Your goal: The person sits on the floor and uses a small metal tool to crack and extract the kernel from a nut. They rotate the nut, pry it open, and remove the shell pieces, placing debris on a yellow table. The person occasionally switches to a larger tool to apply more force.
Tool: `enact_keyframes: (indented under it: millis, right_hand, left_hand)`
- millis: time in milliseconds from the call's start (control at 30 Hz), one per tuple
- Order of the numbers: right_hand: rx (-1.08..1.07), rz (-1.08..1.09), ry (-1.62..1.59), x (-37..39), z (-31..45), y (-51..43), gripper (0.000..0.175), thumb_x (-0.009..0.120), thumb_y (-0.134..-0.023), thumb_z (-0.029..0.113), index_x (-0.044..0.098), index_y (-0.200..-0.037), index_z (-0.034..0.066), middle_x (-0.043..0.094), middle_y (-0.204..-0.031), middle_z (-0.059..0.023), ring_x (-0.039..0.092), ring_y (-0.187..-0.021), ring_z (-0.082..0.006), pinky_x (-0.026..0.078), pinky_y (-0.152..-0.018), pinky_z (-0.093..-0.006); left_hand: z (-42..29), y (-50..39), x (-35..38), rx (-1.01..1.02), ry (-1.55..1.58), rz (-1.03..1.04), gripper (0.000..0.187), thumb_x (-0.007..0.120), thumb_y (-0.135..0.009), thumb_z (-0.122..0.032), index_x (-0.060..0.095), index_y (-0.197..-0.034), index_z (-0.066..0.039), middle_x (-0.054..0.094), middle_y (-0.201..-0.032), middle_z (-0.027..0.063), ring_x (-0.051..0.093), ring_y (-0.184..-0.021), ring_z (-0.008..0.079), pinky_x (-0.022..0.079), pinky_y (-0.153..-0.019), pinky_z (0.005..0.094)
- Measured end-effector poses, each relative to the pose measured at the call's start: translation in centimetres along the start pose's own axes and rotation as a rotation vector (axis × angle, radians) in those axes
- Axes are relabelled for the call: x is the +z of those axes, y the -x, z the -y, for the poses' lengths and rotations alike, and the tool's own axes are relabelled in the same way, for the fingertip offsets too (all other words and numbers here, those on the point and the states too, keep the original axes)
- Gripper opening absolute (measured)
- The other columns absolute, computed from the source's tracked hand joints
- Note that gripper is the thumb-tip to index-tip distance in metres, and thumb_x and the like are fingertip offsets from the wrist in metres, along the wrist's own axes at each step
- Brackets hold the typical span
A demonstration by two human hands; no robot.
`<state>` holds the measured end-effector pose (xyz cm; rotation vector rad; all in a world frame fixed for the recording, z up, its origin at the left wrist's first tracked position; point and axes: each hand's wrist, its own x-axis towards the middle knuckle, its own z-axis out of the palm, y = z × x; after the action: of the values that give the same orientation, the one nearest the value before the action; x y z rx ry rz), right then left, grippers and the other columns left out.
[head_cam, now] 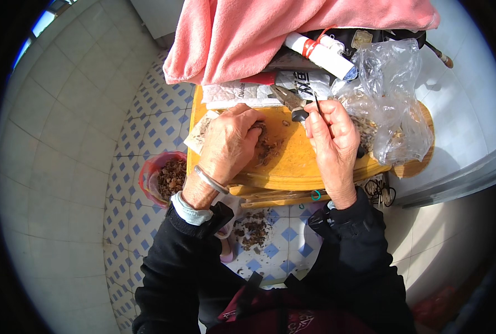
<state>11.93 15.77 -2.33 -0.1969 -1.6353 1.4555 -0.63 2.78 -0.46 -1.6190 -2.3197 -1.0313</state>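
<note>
My left hand, with a silver bangle at its wrist, presses a small dark brown lump onto the yellow wooden tabletop; fingers partly hide the lump. Brown crumbs lie just right of it. Between thumb and forefinger, my right hand pinches a thin dark pointed tool, tip upward. A pair of pliers with worn metal jaws and black grips passes behind this hand; whether the palm also holds it I cannot tell. Under my left hand sits a stained pale pad.
A pink fleece cloth covers the far side, near a white roll tied with red. Clear plastic bag bulges at right over pale pieces. A pink-rimmed bin of brown scraps stands left; debris litters the tiled floor below.
</note>
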Motion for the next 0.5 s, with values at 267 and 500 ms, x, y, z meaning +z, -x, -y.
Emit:
enact_keyframes:
  millis: [267, 500]
  right_hand:
    - [0.214, 0.11, -0.159, 0.3, 1.5, 0.7, 0.011, 0.057, -0.091, 0.002, 0.058, -0.101, -0.0017, 0.06, -0.084, 0.0022, 0.049, -0.072, -0.0006, 0.041, -0.067, -0.0163]
    - [0.345, 0.214, -0.21, 1.2, 1.5, 1.0, 0.023, 0.056, -0.094, 0.011, 0.055, -0.116, 0.0032, 0.051, -0.077, 0.0039, 0.036, -0.056, 0.0013, 0.026, -0.046, -0.0137]
  left_hand:
    - [-1.2, 1.1, -0.5, -0.483, 1.232, 0.025, 0.018, 0.056, -0.093, -0.01, 0.061, -0.107, 0.0, 0.064, -0.092, 0.0034, 0.062, -0.075, 0.0099, 0.052, -0.073, 0.0243]
    - [-1.8, 1.5, 0.3, -0.45, 1.362, 0.024, 0.016, 0.056, -0.093, -0.012, 0.059, -0.105, -0.001, 0.065, -0.088, 0.0043, 0.064, -0.071, 0.0119, 0.055, -0.068, 0.0267]
